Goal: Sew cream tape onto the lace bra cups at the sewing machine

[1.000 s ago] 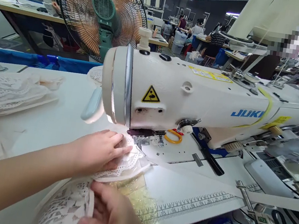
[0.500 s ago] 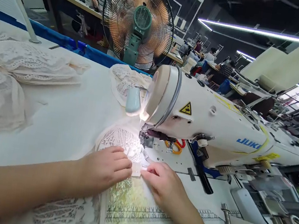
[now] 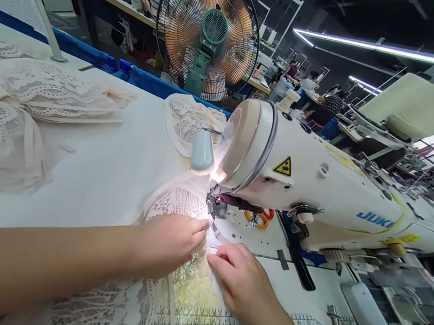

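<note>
Left hand (image 3: 166, 242) lay flat on lace (image 3: 178, 205), pinning it; right hand (image 3: 240, 280), at 3 o'clock, fingers loosely curled, pressed edge, steadying it toward presser foot (image 3: 215, 211) at 12 o'clock.

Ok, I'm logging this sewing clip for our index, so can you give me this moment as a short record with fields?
setting: sewing workshop, white table
machine: white sewing machine, lamp lit at its head
left hand: flat on the lace piece, fingers near the presser foot
right hand: fingers pressing the fabric edge in front of the needle
elsewhere: lace stacks at left, fan behind, people seated far back
</note>
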`<action>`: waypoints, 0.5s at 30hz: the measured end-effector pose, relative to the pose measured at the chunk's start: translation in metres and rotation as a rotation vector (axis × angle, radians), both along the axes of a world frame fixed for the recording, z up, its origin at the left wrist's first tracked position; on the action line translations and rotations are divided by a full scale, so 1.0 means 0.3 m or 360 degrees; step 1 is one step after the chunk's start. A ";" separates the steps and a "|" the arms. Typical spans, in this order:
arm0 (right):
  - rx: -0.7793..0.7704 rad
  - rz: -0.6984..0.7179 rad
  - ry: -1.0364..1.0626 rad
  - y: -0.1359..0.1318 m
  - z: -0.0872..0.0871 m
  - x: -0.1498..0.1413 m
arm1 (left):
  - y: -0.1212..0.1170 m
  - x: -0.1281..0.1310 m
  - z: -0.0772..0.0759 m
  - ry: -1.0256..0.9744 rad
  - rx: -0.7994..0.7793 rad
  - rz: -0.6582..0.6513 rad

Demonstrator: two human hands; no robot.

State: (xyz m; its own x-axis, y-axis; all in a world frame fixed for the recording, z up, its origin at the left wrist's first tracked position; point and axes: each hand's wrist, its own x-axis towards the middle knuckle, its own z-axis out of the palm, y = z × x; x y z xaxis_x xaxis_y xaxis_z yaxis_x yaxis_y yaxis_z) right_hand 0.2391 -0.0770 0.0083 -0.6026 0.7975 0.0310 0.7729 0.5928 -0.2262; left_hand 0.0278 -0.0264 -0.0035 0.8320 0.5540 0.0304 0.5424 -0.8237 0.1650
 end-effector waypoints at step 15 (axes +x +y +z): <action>-0.0317 -0.0390 -0.0598 0.072 0.122 -0.149 | -0.033 0.007 0.029 -0.0074 0.0152 0.0137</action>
State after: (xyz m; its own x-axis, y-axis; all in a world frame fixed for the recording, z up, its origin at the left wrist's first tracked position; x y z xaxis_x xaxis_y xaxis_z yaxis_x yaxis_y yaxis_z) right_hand 0.1944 -0.0553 0.0451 -0.3368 0.8854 -0.3202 0.9341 0.3570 0.0048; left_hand 0.0300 -0.0362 0.0051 0.7780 0.6159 0.1235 0.6054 -0.7877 0.1146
